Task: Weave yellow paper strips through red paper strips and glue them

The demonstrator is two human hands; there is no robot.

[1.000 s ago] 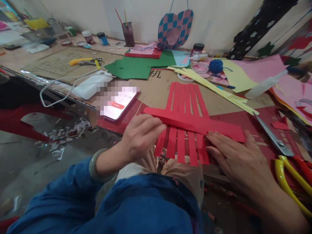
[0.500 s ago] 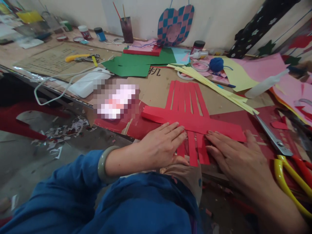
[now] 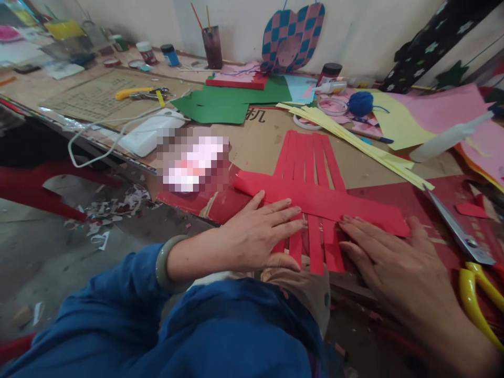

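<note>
A sheet of red paper cut into strips [image 3: 303, 152] lies at the table's near edge, and a wide red paper band [image 3: 323, 199] crosses it. My left hand [image 3: 268, 226] rests flat on the band's lower edge and the strips, its fingers spread. On the right, my right hand [image 3: 386, 252] lies with outstretched fingers against the band's lower edge. The near ends of the strips stick out between both hands over the table's edge. Part of the strips is hidden under my left hand.
Scissors [image 3: 460, 236] with yellow handles lie at the right. Beyond are yellow paper strips [image 3: 354, 142], a white bottle [image 3: 444, 139], blue yarn [image 3: 360, 104] and green paper [image 3: 232, 102]. A blurred-out phone [image 3: 192, 163] and a white power bank [image 3: 151, 131] lie at the left.
The fingers of my left hand have spread wider, with the index finger reaching farther up the band. My right hand stays at the band's lower edge. The view has shifted slightly.
</note>
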